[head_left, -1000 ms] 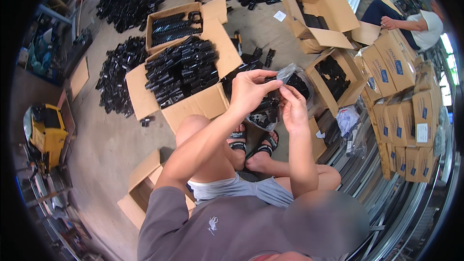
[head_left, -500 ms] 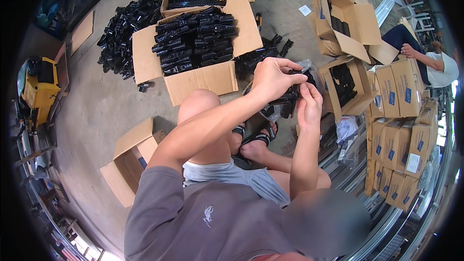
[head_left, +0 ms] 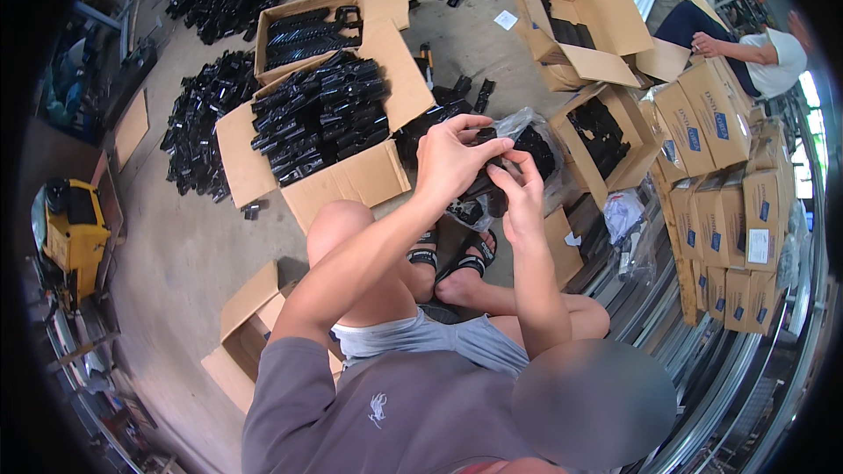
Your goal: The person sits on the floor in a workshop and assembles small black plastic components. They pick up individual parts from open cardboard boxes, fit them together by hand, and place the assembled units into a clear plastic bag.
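Both my hands are raised in front of me, close together over a black part (head_left: 484, 183). It looks like a small bracket, though my fingers hide much of it. My left hand (head_left: 454, 160) grips it from above, thumb and fingers pinched. My right hand (head_left: 522, 191) holds it from the right side, fingers curled. Just beyond them, a clear plastic bag (head_left: 555, 174) with more black parts lies on the floor. Left of my hands stands an open carton (head_left: 351, 183) filled with stacked black parts (head_left: 320, 114).
Piles of black parts (head_left: 206, 127) lie on the floor at left. Open cartons (head_left: 634, 154) stand at right, beside stacked closed boxes (head_left: 707, 219). Metal profiles (head_left: 606, 320) run along my right. Another person (head_left: 746, 53) sits at far right. A yellow machine (head_left: 75, 228) stands far left.
The view has shifted, so cartons and piles sit further left. Both hands stay together on the black part, their grip slightly changed. The plastic bag shows more fully beyond my right hand.
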### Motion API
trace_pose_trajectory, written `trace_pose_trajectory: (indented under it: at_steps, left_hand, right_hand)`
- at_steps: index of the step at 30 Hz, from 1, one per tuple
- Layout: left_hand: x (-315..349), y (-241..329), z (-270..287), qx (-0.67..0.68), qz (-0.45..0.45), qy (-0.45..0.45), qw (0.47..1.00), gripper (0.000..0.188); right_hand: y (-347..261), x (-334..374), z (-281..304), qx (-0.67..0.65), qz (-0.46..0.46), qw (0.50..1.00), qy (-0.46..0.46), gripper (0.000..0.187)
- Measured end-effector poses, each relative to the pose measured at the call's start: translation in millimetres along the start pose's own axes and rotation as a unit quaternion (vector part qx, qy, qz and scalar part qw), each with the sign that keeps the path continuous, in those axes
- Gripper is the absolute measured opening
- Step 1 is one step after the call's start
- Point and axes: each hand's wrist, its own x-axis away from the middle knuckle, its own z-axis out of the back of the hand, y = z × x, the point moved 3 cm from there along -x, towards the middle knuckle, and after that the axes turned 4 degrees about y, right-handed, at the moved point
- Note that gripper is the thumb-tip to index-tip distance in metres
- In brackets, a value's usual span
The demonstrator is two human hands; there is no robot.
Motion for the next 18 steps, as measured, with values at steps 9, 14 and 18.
trace_pose_trajectory:
  at_steps: [9, 14, 18]
  left_hand:
    - [9.8, -25.7, -30.3, 0.168, 0.105, -0.191, 0.961, 0.033]
    - [16.0, -36.1, -37.0, 0.233, 0.183, -0.174, 0.939, 0.028]
    - [15.2, -50.4, -39.1, 0.260, 0.194, -0.140, 0.936, 0.025]
  right_hand:
    - [13.3, -5.2, 26.8, -0.227, -0.114, 0.967, -0.025, 0.024]
    - [23.0, -7.8, 33.1, -0.212, -0.105, 0.972, 0.015, 0.025]
    - [29.1, -8.4, 27.8, -0.145, -0.075, 0.983, 0.079, 0.028]
